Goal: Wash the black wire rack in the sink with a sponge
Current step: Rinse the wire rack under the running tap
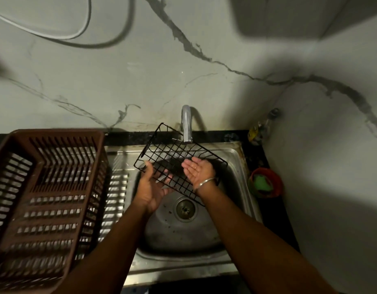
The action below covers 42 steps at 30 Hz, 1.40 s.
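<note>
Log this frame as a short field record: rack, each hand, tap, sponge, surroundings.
rack: black wire rack, tilted over the sink, under the tap
left hand: left hand holds the rack's near left edge, fingers beneath the wires
right hand: right hand palm up, open, catching the water above the rack; bangle on wrist
tap: tap running, thin stream
sponge: green sponge in an orange bowl right of the sink, untouched
surroundings: brown dish basket on the left drainboard
</note>
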Motion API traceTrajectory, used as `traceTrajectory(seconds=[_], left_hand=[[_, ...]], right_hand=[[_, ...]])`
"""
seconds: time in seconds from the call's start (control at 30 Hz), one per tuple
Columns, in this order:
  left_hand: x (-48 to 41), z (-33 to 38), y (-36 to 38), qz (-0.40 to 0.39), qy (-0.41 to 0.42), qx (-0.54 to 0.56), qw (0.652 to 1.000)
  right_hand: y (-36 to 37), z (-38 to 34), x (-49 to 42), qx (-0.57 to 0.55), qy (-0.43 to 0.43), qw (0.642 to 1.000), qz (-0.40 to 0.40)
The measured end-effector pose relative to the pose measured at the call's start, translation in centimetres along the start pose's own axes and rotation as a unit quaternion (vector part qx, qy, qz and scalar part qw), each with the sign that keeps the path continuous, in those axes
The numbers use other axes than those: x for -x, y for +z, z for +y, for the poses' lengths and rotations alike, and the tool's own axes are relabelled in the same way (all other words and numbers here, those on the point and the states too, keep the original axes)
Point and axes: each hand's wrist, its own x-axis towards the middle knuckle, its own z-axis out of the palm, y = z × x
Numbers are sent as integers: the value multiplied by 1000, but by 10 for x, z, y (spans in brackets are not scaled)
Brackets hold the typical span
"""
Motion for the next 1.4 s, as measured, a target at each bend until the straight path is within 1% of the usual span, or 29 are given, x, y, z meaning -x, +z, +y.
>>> traceTrajectory(seconds=[0.07,0.1,0.13,0.2,0.23,0.3,0.33,0.4,0.43,0.47,0.5,0.53,0.57,0.6,0.67,0.7,0.73,0.77,0.87,0.97,1.0,1.07,1.1,1.17,1.27,1.33,1.4], left_hand=[[1,-3,-1,-6,5,10,1000],[1,-5,0,-7,5,17,1000],[2,-7,-1,-8,3,23,1000],[2,-9,-1,-10,1,32,999],[3,-10,-1,-7,3,39,999],[4,-9,-2,-14,6,47,999],[6,-9,-2,-27,6,46,999],[9,-11,-3,-27,9,43,999],[10,-12,-4,-22,12,49,998],[11,-14,-5,-17,12,56,998],[10,-16,-8,-11,10,57,998],[9,-19,-11,-9,6,57,998],[9,-23,-14,-11,5,66,998],[10,-26,-17,-12,3,78,997],[12,-29,-17,-10,-1,78,997],[15,-29,-14,-8,-5,69,998],[17,-30,-11,-9,-9,62,998],[18,-32,-9,-11,-16,55,998],[21,-35,-13,-30,-19,49,998],[26,-39,-19,-64,-29,47,996],[27,-40,-18,-65,-25,50,996],[31,-40,-13,-56,-18,55,997],[33,-40,-11,-54,-19,60,997],[37,-40,-6,-58,-23,64,996],[39,-41,1,-76,-25,65,995],[37,-42,6,-80,-31,66,994],[38,-39,12,-79,-30,56,995]], right_hand=[[3,5,3,67,24,997,-27],[5,9,6,99,34,994,-31],[8,12,9,108,37,993,-21],[13,13,10,59,25,998,19],[14,12,9,44,19,999,26],[14,9,12,29,23,999,14],[13,8,12,26,14,999,17],[18,5,12,6,-14,998,54],[20,5,9,31,-43,996,69],[23,7,6,113,-83,986,90],[24,10,6,239,-124,956,117],[23,14,7,371,-169,902,142],[21,17,8,474,-208,839,165],[20,21,12,541,-226,791,174],[21,26,19,639,-224,715,176],[25,28,23,674,-207,685,181],[28,30,26,695,-193,667,187],[32,31,28,704,-187,658,190],[32,28,31,689,-192,669,203],[26,21,32,677,-183,680,215],[25,22,32,665,-180,693,212],[23,25,31,615,-175,739,212],[23,27,31,592,-176,756,217],[23,28,31,568,-176,771,225],[20,25,32,560,-171,769,255],[18,24,32,577,-170,752,269],[18,21,31,601,-174,733,266]])
